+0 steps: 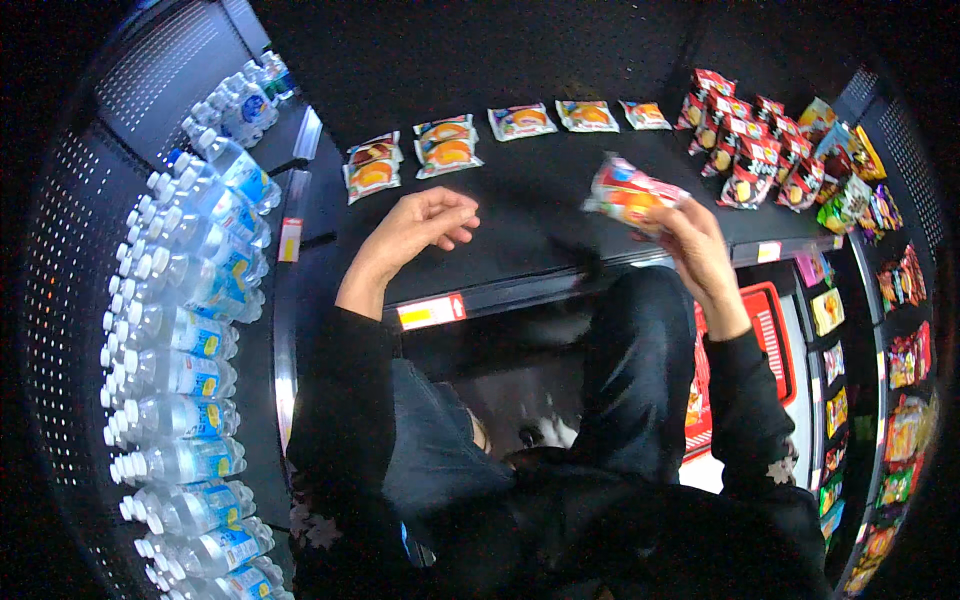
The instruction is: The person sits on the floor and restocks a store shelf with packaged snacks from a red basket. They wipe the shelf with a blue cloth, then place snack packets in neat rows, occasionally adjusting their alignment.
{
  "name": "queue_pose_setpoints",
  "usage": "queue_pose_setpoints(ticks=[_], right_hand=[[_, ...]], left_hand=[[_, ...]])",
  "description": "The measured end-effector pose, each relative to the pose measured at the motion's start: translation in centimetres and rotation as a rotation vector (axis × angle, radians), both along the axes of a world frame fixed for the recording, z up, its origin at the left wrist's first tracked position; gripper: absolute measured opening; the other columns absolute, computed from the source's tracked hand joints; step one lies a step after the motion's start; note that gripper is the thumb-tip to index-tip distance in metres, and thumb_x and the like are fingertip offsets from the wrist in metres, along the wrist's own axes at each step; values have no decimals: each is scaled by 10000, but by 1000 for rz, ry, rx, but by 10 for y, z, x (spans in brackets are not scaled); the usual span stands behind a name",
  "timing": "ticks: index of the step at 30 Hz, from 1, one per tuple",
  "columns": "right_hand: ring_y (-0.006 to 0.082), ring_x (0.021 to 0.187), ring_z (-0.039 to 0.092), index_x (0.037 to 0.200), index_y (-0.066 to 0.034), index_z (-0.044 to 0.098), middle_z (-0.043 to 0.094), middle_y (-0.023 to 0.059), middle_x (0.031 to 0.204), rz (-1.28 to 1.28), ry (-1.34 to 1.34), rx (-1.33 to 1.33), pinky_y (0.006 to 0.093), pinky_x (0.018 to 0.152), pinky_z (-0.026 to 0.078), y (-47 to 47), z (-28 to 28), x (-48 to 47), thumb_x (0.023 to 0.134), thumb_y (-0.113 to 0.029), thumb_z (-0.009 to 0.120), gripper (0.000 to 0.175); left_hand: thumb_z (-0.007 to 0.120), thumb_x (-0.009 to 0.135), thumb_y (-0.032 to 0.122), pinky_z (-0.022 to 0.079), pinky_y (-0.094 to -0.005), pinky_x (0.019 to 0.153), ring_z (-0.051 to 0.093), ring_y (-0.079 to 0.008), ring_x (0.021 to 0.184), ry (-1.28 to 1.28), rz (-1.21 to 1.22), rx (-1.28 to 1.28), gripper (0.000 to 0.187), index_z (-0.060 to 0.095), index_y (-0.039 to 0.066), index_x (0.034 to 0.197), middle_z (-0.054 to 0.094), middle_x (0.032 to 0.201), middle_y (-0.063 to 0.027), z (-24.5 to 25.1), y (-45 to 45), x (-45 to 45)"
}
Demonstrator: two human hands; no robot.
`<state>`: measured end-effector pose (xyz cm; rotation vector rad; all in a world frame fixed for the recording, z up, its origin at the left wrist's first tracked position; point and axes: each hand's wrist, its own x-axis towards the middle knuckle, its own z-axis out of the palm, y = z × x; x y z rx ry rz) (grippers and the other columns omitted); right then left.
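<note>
My right hand (697,251) grips the right end of a wrapped bread bun packet (630,196), holding it over the black shelf (525,217). My left hand (420,232) hovers above the shelf's left part, fingers loosely bent, with nothing in it. Just beyond it lie two short columns of similar packets: one at the far left (373,172), another (448,150) to its right. Farther right along the back are three single packets: one (523,122), a second (587,116) and a smaller-looking one (645,115).
Red snack bags (750,172) stand in rows at the shelf's right. Water bottles (195,375) crowd a shelf on the left. A red shopping basket (766,337) is below on the right, beside shelves of snack packets (829,311). A price tag (431,311) sits on the front edge.
</note>
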<state>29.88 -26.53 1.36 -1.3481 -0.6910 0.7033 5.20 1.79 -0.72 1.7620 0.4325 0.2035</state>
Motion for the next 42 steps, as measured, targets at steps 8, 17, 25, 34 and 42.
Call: queue_pose_setpoints(ticks=[8,17,25,34,42], right_hand=[[185,950,666,1153,67,624,707,134,1047,251,-258,-82,307,868,530,189,-45,-65,871,-250,771,449],[195,745,658,972,55,651,701,148,838,234,-322,-183,336,686,528,274,-97,-128,814,-396,830,511],[159,740,665,1163,50,585,697,126,963,131,-519,-226,289,563,538,300,-110,-136,855,-292,801,509],[160,704,663,1096,36,575,696,122,919,58,-525,-232,291,562,538,309,-109,-134,821,-317,830,515],[226,796,678,1101,19,608,706,146,952,106,-569,-312,340,673,544,313,-103,-136,823,-355,813,510]], left_hand=[[663,974,331,535,-282,824,670,-160,1027,-52,197,-81,427,595,26,1266,675,1144,-82,-4,41,-42],[704,939,391,576,-260,657,698,-150,883,115,597,-135,403,657,37,1125,692,988,-53,-47,95,-79],[711,861,242,562,-403,763,711,-322,889,184,824,427,287,732,-26,960,727,923,-203,-83,115,-71],[707,859,219,549,-414,845,710,-329,940,121,947,539,237,723,13,975,737,970,-174,-85,118,-58],[728,865,282,554,-381,785,726,-296,872,216,966,575,302,741,8,990,745,919,-163,-89,120,-56]])
